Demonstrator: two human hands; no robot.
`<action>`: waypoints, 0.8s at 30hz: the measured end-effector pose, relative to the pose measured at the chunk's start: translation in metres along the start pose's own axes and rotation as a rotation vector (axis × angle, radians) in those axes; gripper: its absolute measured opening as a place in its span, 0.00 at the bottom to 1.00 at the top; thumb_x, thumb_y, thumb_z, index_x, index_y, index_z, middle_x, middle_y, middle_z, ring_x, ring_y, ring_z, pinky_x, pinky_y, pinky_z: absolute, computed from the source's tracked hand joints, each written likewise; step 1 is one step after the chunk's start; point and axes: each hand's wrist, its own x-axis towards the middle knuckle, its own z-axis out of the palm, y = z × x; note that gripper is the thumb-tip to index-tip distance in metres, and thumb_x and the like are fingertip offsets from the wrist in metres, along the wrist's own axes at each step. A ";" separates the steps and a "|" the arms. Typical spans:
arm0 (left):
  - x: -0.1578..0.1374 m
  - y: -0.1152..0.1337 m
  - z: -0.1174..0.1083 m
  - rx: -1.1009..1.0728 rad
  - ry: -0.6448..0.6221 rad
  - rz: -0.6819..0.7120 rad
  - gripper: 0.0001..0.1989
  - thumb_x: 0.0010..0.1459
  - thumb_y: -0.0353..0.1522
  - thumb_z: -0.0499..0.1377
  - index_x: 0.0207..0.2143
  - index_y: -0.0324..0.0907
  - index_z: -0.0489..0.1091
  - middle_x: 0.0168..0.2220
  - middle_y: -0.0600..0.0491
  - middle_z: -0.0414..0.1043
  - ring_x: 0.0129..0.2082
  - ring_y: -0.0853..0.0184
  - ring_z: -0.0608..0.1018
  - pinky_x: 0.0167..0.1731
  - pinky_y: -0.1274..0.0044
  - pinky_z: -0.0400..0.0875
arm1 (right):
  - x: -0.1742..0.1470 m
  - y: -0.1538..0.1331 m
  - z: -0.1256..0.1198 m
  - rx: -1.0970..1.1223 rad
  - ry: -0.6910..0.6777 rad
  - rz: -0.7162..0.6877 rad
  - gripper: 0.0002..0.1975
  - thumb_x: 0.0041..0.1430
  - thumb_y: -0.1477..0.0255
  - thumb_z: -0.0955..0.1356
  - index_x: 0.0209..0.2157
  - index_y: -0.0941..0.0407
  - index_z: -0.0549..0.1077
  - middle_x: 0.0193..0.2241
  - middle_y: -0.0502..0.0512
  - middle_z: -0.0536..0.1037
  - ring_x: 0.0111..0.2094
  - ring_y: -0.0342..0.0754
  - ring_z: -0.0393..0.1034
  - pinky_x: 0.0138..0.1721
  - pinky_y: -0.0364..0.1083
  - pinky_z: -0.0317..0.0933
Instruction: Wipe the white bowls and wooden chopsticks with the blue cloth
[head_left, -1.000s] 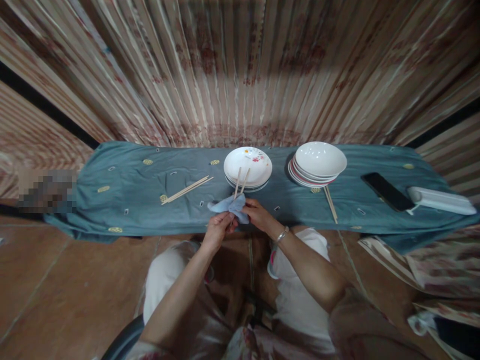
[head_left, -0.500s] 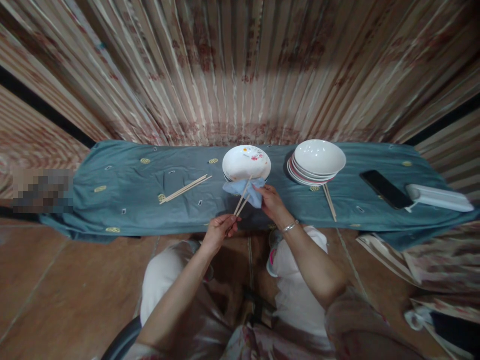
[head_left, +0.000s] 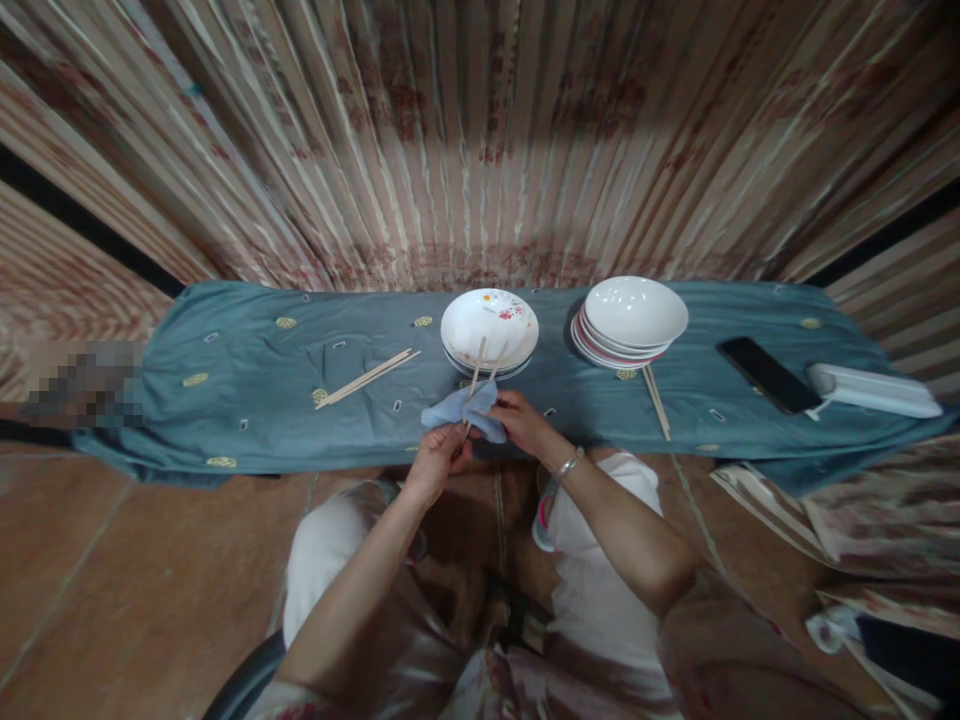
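Observation:
My left hand is closed around the lower ends of a pair of chopsticks, which point up and away from me. In my right hand a light blue cloth is pinched, wrapped about the chopsticks just above my left fingers. The cloth hides the middle of the chopsticks. Their bare tips show in front of a white flowered bowl, which rests on a stack of dishes just beyond my hands.
Another stack of white bowls stands to the right, with chopsticks beside it. More chopsticks lie on the left. A black phone and a white device are at the right end of the teal tablecloth.
My right hand has slid the blue cloth down the chopsticks toward my left hand, baring their upper ends. My left hand keeps its hold.

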 end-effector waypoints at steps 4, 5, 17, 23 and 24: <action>0.001 -0.001 -0.001 0.032 -0.009 0.017 0.21 0.46 0.48 0.61 0.22 0.37 0.69 0.12 0.60 0.58 0.11 0.80 0.51 0.15 0.80 0.40 | 0.000 0.004 0.007 0.015 -0.030 0.010 0.15 0.34 0.63 0.75 0.24 0.58 0.76 0.20 0.48 0.76 0.24 0.43 0.68 0.29 0.42 0.62; 0.001 -0.001 -0.002 0.036 -0.015 0.016 0.21 0.46 0.48 0.60 0.22 0.38 0.69 0.11 0.60 0.58 0.11 0.80 0.51 0.15 0.80 0.40 | 0.000 0.004 0.007 0.016 -0.020 0.005 0.14 0.34 0.63 0.75 0.23 0.57 0.76 0.20 0.48 0.76 0.25 0.43 0.68 0.30 0.43 0.62; -0.005 -0.003 0.004 0.082 -0.082 -0.047 0.20 0.47 0.47 0.60 0.28 0.36 0.73 0.13 0.59 0.60 0.11 0.79 0.54 0.15 0.80 0.41 | 0.007 -0.022 -0.018 0.173 0.258 -0.098 0.13 0.33 0.65 0.76 0.24 0.55 0.76 0.26 0.50 0.79 0.35 0.49 0.74 0.39 0.47 0.64; -0.004 -0.004 0.005 0.031 -0.046 -0.049 0.22 0.44 0.46 0.64 0.34 0.39 0.67 0.14 0.59 0.65 0.11 0.79 0.54 0.15 0.82 0.41 | 0.007 -0.024 -0.024 0.204 0.318 -0.126 0.15 0.34 0.63 0.76 0.26 0.55 0.76 0.28 0.52 0.80 0.37 0.51 0.74 0.40 0.47 0.66; -0.004 -0.005 0.005 0.021 -0.039 -0.047 0.21 0.44 0.45 0.64 0.33 0.40 0.65 0.14 0.59 0.65 0.11 0.80 0.54 0.14 0.82 0.41 | 0.007 -0.024 -0.024 0.212 0.324 -0.128 0.15 0.33 0.63 0.76 0.26 0.55 0.76 0.28 0.52 0.80 0.36 0.50 0.74 0.40 0.47 0.66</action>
